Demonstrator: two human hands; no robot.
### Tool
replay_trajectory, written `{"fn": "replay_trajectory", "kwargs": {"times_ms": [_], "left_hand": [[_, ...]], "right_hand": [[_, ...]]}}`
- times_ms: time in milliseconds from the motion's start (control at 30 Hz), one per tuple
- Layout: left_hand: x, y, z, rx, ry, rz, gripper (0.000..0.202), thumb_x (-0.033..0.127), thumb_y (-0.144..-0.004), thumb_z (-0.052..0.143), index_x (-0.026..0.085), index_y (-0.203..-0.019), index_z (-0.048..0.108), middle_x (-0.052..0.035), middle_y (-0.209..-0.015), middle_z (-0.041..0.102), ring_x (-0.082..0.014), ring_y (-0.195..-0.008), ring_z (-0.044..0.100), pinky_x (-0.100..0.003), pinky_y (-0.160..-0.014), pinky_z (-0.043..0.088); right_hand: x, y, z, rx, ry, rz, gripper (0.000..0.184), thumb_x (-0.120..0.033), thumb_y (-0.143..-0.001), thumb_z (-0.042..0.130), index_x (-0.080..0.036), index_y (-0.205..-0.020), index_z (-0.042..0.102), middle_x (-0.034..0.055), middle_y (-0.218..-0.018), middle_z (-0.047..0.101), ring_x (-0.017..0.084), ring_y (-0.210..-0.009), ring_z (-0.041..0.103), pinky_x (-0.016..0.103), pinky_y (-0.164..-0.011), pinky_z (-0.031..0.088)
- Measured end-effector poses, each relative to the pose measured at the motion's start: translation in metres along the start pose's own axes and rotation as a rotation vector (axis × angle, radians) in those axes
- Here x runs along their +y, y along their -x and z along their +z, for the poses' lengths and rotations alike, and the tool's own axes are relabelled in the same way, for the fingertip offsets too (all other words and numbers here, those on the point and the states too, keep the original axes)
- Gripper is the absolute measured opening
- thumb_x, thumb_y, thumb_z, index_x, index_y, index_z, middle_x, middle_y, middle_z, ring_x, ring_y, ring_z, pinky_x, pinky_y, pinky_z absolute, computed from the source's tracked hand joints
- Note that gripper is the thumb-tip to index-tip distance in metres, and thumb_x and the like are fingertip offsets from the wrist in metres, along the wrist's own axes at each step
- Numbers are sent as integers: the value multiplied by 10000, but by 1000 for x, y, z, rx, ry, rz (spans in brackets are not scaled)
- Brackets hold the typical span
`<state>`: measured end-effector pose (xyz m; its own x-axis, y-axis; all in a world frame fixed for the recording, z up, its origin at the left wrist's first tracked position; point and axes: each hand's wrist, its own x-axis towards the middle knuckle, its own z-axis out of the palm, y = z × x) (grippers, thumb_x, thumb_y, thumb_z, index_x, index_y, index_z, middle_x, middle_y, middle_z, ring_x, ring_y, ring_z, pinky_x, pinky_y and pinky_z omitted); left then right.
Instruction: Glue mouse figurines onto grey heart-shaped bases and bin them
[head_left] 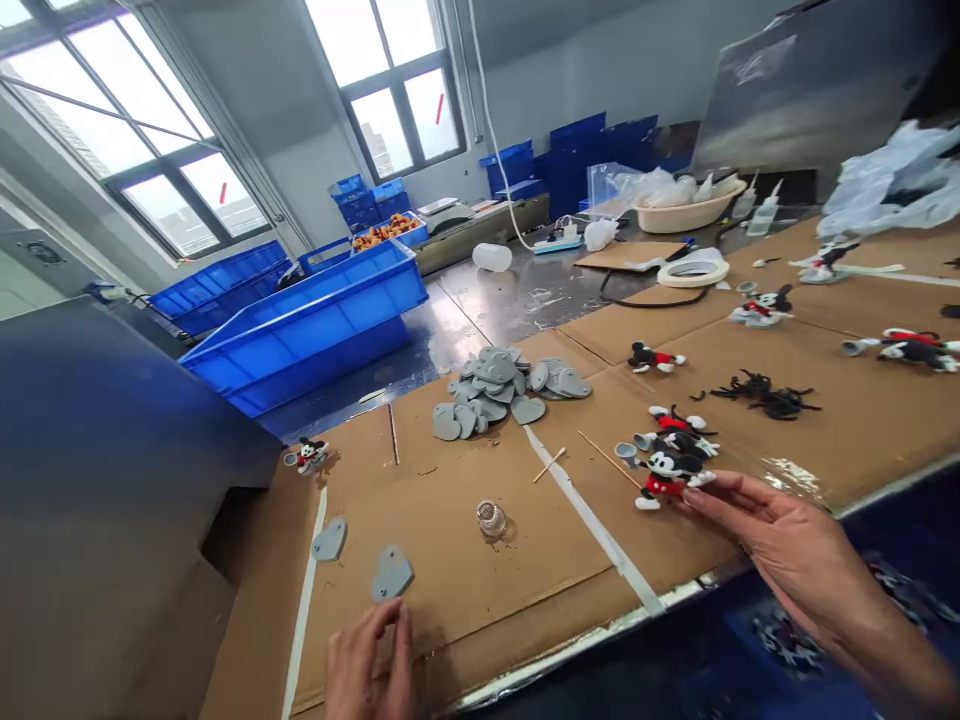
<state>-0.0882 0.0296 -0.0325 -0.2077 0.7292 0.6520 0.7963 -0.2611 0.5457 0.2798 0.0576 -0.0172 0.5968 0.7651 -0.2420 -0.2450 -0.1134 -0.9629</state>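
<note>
My right hand [780, 535] pinches a small cartoon mouse figurine [664, 478] with red shorts and black ears, just above the cardboard at the right. Behind it lie more black, white and red figure parts [679, 422] and a small grey cup [626, 453]. At the lower left, my left hand [371, 660] has its fingers bent and apart, with nothing seen in them. Its fingertips are close to a grey heart-shaped base [392, 573]; whether they touch it I cannot tell. Another heart-shaped base [329, 540] lies farther left.
A pile of grey heart bases [491, 385] lies mid-table. Nearer stand a small clear glass pot [491, 520], a cotton swab [550, 465] and a thin stick [607, 458]. Black strips [765, 393] and other figurines [761, 306] are right; a blue crate [315, 310] stands behind.
</note>
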Motion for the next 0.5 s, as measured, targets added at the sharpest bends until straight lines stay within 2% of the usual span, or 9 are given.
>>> {"fn": "replay_trajectory", "kwargs": {"times_ms": [33, 100, 200, 333, 500], "left_hand": [[-20, -2, -7, -37, -144, -8, 217, 413, -872, 647, 235, -978, 710, -80, -901, 732, -261, -806, 639, -408, -808, 467], [-50, -5, -16, -77, -221, -35, 377, 513, -861, 617, 189, -1026, 715, -134, -985, 715, -324, -916, 617, -474, -831, 474], [-71, -9, -17, -159, -277, -81, 481, 589, -803, 636, 203, -1077, 724, -143, -1091, 699, -374, -987, 601, -533, -842, 478], [-70, -16, -1, -252, -282, -111, 538, 606, -759, 663, 223, -1134, 707, -144, -1209, 666, -394, -1080, 589, -580, -964, 418], [-58, -23, 14, -274, -216, -152, 503, 594, -801, 603, 199, -1096, 706, -158, -1191, 664, -400, -1103, 575, -607, -1000, 368]], "right_hand": [[2, -3, 2, 13, 18, -11, 358, -338, -417, 840, -250, -733, 695, 47, -814, 748, 269, -833, 714, 369, -887, 555], [2, -6, 5, 47, 58, -36, 357, -346, -429, 829, -251, -742, 685, 39, -831, 737, 263, -870, 697, 370, -924, 527], [-4, -7, 8, 94, 143, -79, 290, -355, -510, 807, -251, -751, 683, 56, -868, 734, 269, -935, 674, 375, -932, 507], [-4, -14, 0, 68, 364, -189, 177, -341, -616, 752, -256, -758, 689, 85, -901, 743, 282, -964, 676, 387, -944, 489], [7, -29, -13, 48, 385, -240, 383, -404, -571, 769, -262, -911, 663, 78, -929, 760, 335, -1013, 682, 463, -1039, 427]]}}
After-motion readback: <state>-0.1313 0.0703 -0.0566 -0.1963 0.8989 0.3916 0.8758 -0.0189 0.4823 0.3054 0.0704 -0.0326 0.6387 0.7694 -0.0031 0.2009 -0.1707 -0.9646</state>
